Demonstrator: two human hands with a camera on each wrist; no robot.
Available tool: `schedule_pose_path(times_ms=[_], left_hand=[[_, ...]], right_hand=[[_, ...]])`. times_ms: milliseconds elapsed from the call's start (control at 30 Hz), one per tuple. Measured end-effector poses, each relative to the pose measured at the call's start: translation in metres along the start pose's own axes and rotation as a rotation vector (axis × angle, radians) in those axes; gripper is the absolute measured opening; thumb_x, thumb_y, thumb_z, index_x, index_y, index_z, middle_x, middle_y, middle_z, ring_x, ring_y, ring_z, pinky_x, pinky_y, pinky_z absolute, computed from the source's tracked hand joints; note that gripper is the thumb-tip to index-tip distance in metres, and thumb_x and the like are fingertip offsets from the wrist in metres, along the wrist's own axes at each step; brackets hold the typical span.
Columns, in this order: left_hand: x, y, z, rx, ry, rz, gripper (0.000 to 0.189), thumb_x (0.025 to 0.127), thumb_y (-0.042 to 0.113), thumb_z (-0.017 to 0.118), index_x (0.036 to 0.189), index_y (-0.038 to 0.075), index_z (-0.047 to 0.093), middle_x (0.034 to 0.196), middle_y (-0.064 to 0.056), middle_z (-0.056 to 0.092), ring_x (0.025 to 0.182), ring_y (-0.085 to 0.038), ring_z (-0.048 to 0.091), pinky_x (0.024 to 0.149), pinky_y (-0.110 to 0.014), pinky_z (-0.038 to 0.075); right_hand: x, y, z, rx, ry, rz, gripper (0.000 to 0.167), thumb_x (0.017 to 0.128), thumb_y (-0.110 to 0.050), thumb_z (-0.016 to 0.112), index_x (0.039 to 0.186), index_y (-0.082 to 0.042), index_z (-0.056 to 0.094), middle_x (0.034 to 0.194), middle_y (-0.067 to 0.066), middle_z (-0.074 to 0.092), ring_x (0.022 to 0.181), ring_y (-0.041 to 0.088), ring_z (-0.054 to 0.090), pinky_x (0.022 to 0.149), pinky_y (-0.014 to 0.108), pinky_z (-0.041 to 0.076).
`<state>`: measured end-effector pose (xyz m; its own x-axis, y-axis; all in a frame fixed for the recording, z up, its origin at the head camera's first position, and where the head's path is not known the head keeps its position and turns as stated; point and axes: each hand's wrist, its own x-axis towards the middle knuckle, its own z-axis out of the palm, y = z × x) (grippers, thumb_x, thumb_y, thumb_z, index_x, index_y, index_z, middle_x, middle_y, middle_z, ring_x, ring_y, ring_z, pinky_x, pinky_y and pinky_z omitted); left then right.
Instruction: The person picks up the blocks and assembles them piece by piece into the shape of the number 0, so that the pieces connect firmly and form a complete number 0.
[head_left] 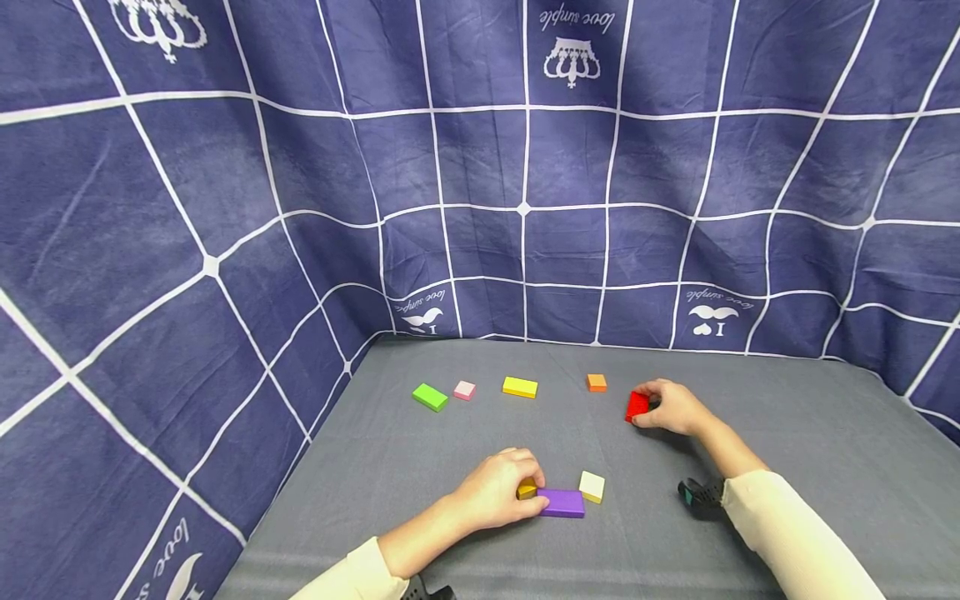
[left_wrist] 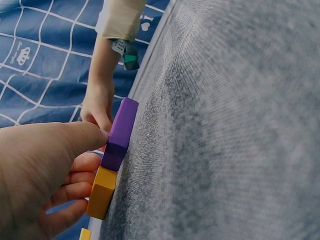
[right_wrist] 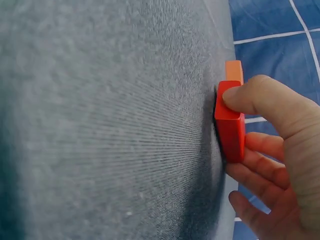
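My left hand (head_left: 498, 489) pinches the left end of a flat purple block (head_left: 562, 503), thumb on the near side and fingers beyond. A mustard-yellow block (left_wrist: 102, 193) meets that end of the purple block and is partly covered by the hand in the head view. Close to the purple block's right end lies a cream block (head_left: 592, 487). Farther right, my right hand (head_left: 670, 407) grips a red block (right_wrist: 230, 122) between thumb and fingers, low at the grey cloth. An orange block (head_left: 596, 382) sits beyond it to the left.
Toward the back of the grey table (head_left: 420, 467) lie a green block (head_left: 430, 397), a small pink block (head_left: 464, 390) and a yellow block (head_left: 520, 387). A blue checked curtain (head_left: 480, 167) rises behind the table and along its left side.
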<state>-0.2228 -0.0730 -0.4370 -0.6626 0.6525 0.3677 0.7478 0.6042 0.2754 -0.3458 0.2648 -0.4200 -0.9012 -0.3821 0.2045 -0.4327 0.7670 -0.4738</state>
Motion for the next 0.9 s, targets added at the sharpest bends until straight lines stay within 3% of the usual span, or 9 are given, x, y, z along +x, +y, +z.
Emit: schedule_pose_path(times_ms=[500,900], left_hand=[[-0.001,0.0,0.0,-0.01,0.005,0.007,0.016,0.08,0.027,0.078,0.083,0.016,0.066,0.081,0.01,0.056,0.075,-0.002,0.045,0.065,-0.012,0.033],[-0.001,0.0,-0.001,-0.015,0.008,0.005,0.017,0.08,0.027,0.078,0.083,0.016,0.066,0.082,0.01,0.057,0.076,-0.002,0.045,0.064,-0.012,0.032]], right_hand=[[-0.017,-0.013,0.01,0.089,0.059,-0.037,0.05,0.067,-0.017,0.083,0.11,0.005,0.067,0.099,0.01,0.064,0.09,0.028,0.062,0.077,0.038,0.048],[-0.025,-0.034,0.019,0.119,0.069,-0.132,0.049,0.068,-0.015,0.082,0.111,0.003,0.068,0.097,0.004,0.064,0.09,0.023,0.061,0.078,0.04,0.052]])
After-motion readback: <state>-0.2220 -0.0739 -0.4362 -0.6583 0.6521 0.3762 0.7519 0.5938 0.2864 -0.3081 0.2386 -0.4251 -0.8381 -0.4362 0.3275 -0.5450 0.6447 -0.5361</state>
